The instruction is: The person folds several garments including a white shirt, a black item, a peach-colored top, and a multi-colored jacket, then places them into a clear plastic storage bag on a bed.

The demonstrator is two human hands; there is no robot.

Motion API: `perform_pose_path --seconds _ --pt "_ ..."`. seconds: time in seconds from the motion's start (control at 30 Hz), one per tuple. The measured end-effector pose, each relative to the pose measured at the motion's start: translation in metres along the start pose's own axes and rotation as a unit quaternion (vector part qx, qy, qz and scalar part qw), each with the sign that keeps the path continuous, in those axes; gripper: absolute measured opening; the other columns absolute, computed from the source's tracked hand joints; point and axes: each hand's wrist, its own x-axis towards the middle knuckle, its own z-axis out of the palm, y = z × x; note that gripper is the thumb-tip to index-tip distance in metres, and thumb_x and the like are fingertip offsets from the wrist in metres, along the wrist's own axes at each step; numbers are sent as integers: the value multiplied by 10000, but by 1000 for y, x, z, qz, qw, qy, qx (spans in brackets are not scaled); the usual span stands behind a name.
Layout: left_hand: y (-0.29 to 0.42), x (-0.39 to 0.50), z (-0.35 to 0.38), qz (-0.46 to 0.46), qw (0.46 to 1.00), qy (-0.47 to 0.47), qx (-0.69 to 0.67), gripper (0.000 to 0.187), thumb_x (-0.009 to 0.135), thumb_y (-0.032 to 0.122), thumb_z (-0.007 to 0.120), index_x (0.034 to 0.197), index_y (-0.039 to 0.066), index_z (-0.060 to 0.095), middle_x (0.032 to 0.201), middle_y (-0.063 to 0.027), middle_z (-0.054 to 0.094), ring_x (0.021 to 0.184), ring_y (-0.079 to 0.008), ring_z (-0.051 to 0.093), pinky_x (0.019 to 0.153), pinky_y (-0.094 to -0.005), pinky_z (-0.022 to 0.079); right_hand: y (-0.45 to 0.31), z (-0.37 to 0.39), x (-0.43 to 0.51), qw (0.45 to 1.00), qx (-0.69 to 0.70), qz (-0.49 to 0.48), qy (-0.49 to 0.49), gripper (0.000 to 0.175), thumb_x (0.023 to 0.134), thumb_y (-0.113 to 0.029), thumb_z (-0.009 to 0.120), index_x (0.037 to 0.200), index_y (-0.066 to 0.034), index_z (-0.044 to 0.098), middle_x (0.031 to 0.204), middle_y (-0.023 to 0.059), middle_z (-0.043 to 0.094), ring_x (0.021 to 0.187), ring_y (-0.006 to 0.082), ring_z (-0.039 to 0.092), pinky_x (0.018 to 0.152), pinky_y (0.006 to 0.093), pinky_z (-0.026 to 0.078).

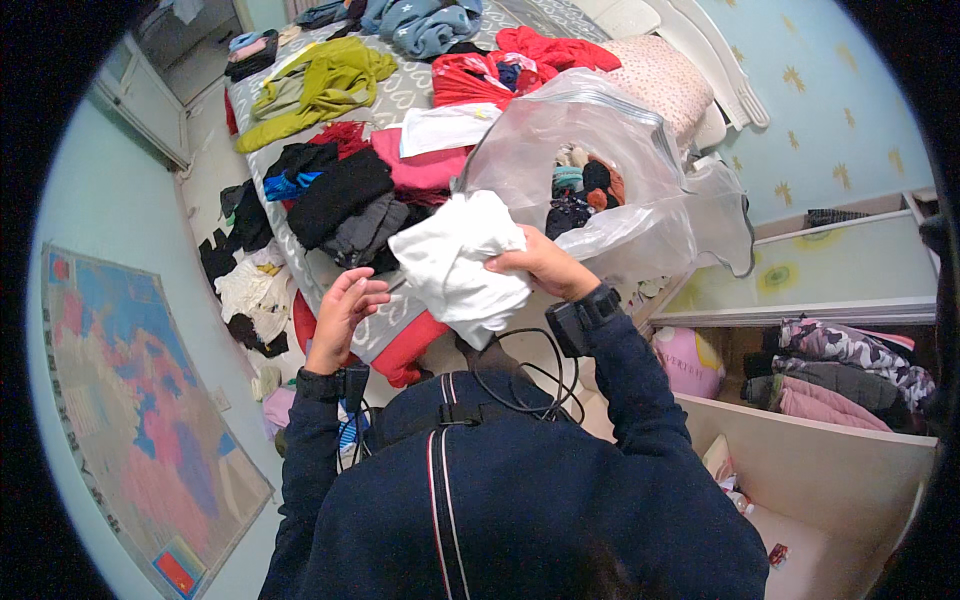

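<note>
In front of my body, my right hand (547, 264) grips a bunched white cloth (461, 259), with the thumb on top. The cloth is crumpled, so its kind cannot be made out. My left hand (347, 315) is to the left of it, fingers apart and slightly curled, touching nothing. Beyond that hand a pile of black and dark grey clothes (345, 199) lies on the bed's near left side. A large clear plastic storage bag (517, 154) with a grey zip edge stands beyond my right hand. Through its opening, several rolled or folded garments (581, 191) show.
The bed (409, 82) also bears olive-green clothing (322, 90), red fabric (472, 81) and a dotted pillow (652, 75). Clothes (255, 296) lie on the floor by the left wall. Black cables (540, 360) hang near my waist. An open wardrobe compartment (731, 352) at right holds folded clothes.
</note>
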Motion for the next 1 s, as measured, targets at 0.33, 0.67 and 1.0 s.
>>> perform_pose_path --seconds 0.33,0.67,1.0 --pt "-10 92 79 -44 997 56 42 330 1037 284 543 1272 53 550 1089 -75 702 951 -151 683 816 -257 501 -5 -155 -48 999 6 15 47 472 767 -108 799 1199 20 658 1112 56 710 984 118 643 911 279 493" --pt "-57 226 189 143 929 195 281 675 848 232 819 1361 6 442 1298 -158 518 1177 -239 541 1038 -380 430 -22 -375 5 855 -327 -104 388 433 772 -145 782 1165 -6 662 994 95 741 883 166 685 814 321 526" --pt "-42 245 199 147 906 253 305 495 906 283 757 1257 1 552 1190 -99 581 944 -178 612 864 -316 499 -65 -432 69 792 -361 -252 422 401 757 -243 796 1080 -49 661 911 195 729 851 363 715 741 428 541"
